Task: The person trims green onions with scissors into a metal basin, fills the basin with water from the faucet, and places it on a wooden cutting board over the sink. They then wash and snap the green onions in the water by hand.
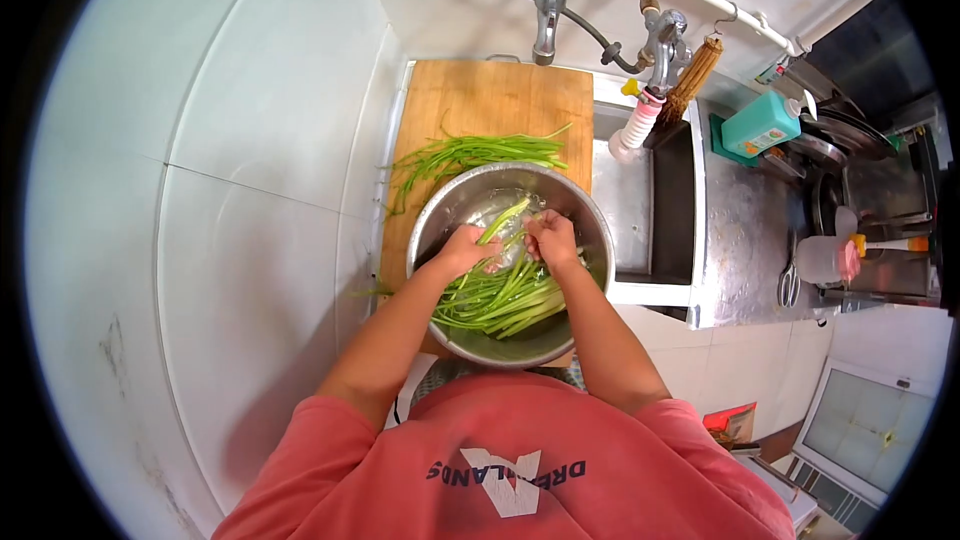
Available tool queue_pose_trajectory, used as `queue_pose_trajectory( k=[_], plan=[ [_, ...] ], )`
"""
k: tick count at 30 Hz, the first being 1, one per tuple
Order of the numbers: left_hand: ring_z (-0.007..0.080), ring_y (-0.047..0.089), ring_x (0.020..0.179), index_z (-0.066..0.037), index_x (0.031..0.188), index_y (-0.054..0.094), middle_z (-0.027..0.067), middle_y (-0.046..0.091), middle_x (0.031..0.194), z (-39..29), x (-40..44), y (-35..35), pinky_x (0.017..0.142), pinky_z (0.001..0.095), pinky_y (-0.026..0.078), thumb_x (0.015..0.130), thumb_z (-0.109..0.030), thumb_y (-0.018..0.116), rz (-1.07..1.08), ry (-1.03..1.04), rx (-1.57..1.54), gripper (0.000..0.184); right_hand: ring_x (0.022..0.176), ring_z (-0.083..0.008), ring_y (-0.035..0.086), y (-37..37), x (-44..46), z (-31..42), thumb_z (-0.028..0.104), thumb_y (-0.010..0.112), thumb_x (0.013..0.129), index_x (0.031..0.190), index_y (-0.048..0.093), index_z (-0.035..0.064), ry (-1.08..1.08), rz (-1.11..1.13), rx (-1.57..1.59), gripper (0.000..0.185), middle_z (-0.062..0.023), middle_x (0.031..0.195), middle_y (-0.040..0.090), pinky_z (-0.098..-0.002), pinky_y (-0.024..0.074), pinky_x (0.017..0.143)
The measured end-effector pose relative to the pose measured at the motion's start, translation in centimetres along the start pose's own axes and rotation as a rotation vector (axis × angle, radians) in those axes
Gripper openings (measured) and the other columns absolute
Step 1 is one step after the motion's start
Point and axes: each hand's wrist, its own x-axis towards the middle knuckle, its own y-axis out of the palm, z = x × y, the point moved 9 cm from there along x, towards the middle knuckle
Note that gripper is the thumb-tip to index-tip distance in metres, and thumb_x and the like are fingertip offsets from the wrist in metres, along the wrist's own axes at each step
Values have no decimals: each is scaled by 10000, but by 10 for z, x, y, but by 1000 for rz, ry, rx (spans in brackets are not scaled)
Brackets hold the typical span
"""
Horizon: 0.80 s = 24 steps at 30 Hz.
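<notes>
A steel basin [424, 217] with water in it sits on a wooden cutting board [490, 100]. Long green vegetable stalks [510, 298] lie in the near half of the basin. My left hand [466, 250] is closed around a few stalks, whose pale ends point up and away from me. To its right, over the water, my right hand [550, 237] has its fingers pinched together at a thin stalk; its fingertips are partly hidden. Behind the basin, a second bunch of thin green stalks [480, 152] rests on the board.
Right of the board is a sink [628, 220], under a faucet [668, 40] with a pink-and-white spout extension [636, 128]. A bamboo brush [693, 78] hangs from a pipe. A teal bottle [762, 124] and scissors [789, 282] are on the steel counter [738, 230]. A tiled wall [260, 260] borders the left.
</notes>
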Motion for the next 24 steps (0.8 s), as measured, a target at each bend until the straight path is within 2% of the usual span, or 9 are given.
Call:
queue_pose_trajectory(
  k=[7, 10, 11, 12, 14, 15, 18, 22, 24],
  plan=[
    [102, 528, 569, 21, 912, 583, 54, 583, 717, 12, -20, 2, 496, 251, 436, 796, -89, 592, -215, -21, -76, 160, 407, -96, 439, 10, -3, 4, 94, 599, 796, 835, 477, 3, -136, 170, -129, 157, -40, 550, 499, -231, 313, 340],
    [96, 514, 558, 25, 923, 574, 56, 582, 726, 13, -26, 4, 491, 245, 430, 800, -103, 582, -278, -73, 139, 177, 405, -94, 436, 21, -2, -1, 118, 591, 807, 806, 497, 8, -172, 277, -312, 145, -38, 537, 494, -243, 325, 351],
    [97, 504, 536, 28, 886, 577, 55, 578, 698, 7, -25, 6, 485, 244, 428, 798, -110, 581, -298, 36, 86, 164, 390, -97, 413, 20, 0, -1, 149, 559, 835, 752, 513, 16, -152, 274, -374, 164, -34, 529, 490, -254, 319, 353],
    [98, 494, 513, 30, 850, 581, 54, 574, 671, 0, -25, 7, 479, 244, 426, 796, -118, 579, -319, 147, 34, 157, 390, -97, 413, 21, 1, 1, 149, 559, 835, 752, 513, 16, -151, 282, -375, 164, -34, 529, 490, -254, 319, 353],
    [91, 488, 507, 15, 838, 577, 43, 563, 655, 1, -23, 5, 475, 235, 420, 799, -119, 576, -340, 152, 8, 139, 381, -104, 431, -3, 5, -10, 181, 550, 841, 689, 531, 2, 38, -12, -35, 236, -39, 493, 491, -257, 340, 360],
    [83, 481, 501, -1, 826, 574, 32, 552, 640, -1, -24, 4, 472, 226, 414, 802, -120, 573, -351, 158, -12, 122, 367, -102, 371, 0, 2, -9, 200, 522, 870, 665, 495, 32, 50, -23, 41, 266, -29, 508, 477, -244, 282, 337],
    [95, 495, 502, 22, 834, 579, 43, 555, 579, -3, -28, -1, 480, 237, 423, 785, -132, 591, -373, 26, 216, 162, 370, -99, 413, 7, -4, -11, 221, 536, 862, 692, 538, 8, 20, 1, 73, 273, -32, 488, 483, -248, 304, 335],
    [92, 516, 526, 11, 872, 579, 46, 583, 615, -7, -25, 5, 485, 233, 425, 784, -135, 595, -317, -13, 69, 172, 370, -101, 406, 21, 2, -19, 213, 519, 869, 694, 545, 5, 56, 176, -167, 273, -35, 506, 487, -244, 303, 342],
    [91, 519, 517, 14, 859, 586, 54, 607, 643, -14, -19, 3, 469, 232, 421, 786, -151, 603, -340, 75, 11, 182, 370, -103, 402, 17, 3, -22, 219, 523, 866, 700, 550, 4, 96, 101, -78, 274, -35, 511, 487, -250, 303, 345]
  ],
)
